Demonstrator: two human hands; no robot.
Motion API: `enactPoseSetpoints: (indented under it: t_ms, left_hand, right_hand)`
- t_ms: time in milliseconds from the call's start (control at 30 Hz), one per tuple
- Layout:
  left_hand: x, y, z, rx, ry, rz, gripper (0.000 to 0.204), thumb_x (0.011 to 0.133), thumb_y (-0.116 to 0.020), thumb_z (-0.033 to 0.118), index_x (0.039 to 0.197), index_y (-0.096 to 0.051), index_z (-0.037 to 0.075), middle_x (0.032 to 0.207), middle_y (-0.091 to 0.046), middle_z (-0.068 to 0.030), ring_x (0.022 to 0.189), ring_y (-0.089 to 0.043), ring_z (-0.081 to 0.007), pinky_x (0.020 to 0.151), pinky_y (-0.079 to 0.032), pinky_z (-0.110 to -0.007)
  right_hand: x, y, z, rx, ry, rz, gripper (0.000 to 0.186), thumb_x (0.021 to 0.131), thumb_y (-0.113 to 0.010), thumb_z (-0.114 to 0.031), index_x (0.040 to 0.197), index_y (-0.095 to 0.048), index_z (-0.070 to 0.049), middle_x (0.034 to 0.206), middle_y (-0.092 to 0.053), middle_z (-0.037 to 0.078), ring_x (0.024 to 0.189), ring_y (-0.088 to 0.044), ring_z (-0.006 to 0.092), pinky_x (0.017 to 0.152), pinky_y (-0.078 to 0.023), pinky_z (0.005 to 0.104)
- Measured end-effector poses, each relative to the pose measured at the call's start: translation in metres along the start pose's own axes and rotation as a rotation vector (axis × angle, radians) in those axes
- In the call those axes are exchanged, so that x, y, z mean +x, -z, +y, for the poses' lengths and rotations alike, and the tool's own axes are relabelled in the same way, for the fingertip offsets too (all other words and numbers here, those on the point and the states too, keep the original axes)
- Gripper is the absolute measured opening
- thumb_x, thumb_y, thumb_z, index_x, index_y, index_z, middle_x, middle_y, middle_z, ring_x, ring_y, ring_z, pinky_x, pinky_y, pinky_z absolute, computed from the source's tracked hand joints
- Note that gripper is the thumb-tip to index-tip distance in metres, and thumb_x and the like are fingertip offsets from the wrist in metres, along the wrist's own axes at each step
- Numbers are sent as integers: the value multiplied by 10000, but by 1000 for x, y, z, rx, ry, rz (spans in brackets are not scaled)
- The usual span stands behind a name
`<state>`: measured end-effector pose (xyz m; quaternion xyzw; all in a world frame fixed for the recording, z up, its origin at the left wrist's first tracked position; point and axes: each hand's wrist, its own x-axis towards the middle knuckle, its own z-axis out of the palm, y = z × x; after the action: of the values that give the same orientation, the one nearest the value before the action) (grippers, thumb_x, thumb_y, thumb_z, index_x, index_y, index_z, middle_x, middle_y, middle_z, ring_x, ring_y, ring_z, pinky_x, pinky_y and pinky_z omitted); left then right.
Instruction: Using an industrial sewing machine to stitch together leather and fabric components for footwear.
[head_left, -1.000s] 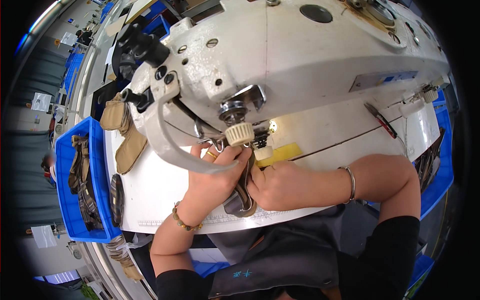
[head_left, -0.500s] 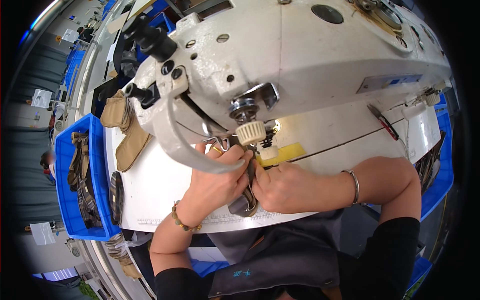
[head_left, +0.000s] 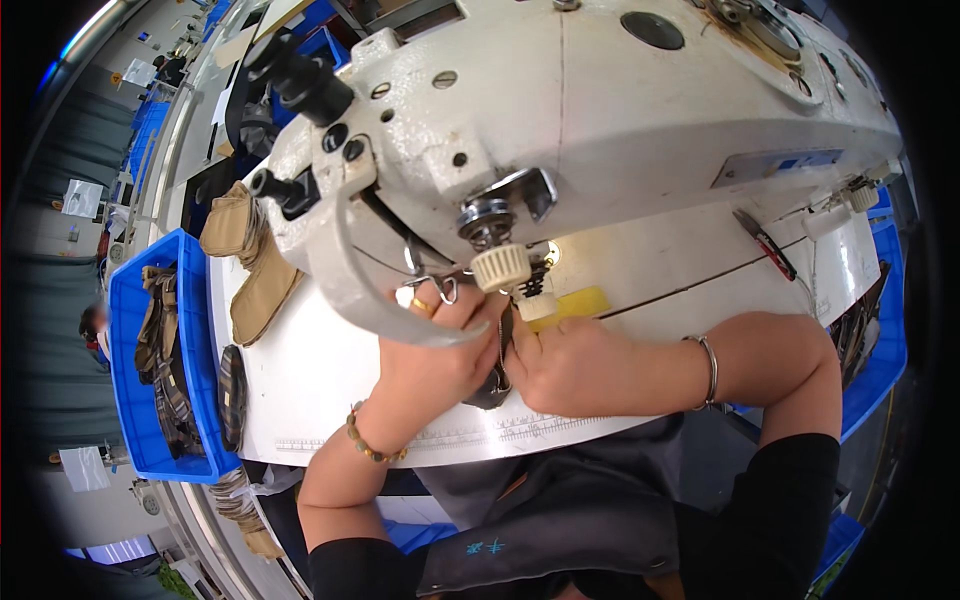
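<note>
A white sewing machine [head_left: 620,120] arches over my hands, and its curved guard hides part of my left fingers. Beneath its head lies a dark fabric piece [head_left: 488,391] with a pale, toothed-looking edge. My left hand [head_left: 435,352] presses on the left side of this piece, fingers bent close to the needle area. From the right, my right hand [head_left: 575,368] pinches the piece's other side with curled fingers. The needle and the far end of the fabric are hidden behind the machine parts and my hands.
A blue bin [head_left: 213,375] of dark fabric pieces stands at the left table edge. Tan fabric pieces [head_left: 262,300] and a dark plaid roll [head_left: 232,398] lie beside it. Red-and-black snips [head_left: 768,247] rest at the right. A ruler strip [head_left: 540,425] runs along the front edge.
Both hands and the dark fabric have shifted slightly away from me, toward the needle. Less of the fabric's near end shows below my hands.
</note>
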<state>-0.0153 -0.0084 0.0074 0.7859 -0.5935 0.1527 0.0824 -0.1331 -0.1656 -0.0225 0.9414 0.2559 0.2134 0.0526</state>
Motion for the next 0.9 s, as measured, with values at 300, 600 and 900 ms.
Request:
enactPoseSetpoints:
  t_ms: [300,600,900]
  left_hand:
    - [-12,6,9,-115,-75,-65,300,685,-742,127,985,-746,115,872,-609,61,885,-586,-156,1095,-242,-580]
    - [-10,5,5,-192,-76,-86,307,673,-745,105,980,-748,100,864,-612,64,869,-584,-169,1069,-253,-577]
    - [3,0,-8,-191,-35,-88,232,698,-730,98,929,-741,98,870,-622,16,819,-579,-197,737,-414,-425]
  right_hand:
    - [-8,12,-19,20,62,40,239,730,-591,-195,804,-697,7,869,-713,266,498,-550,128,420,-349,243]
    - [-7,12,-19,26,71,2,260,727,-590,-205,817,-699,14,878,-715,262,518,-558,129,431,-351,245]
    - [-2,-11,-13,37,-8,164,208,630,-638,-147,688,-656,52,870,-695,332,422,-517,139,349,-379,279]
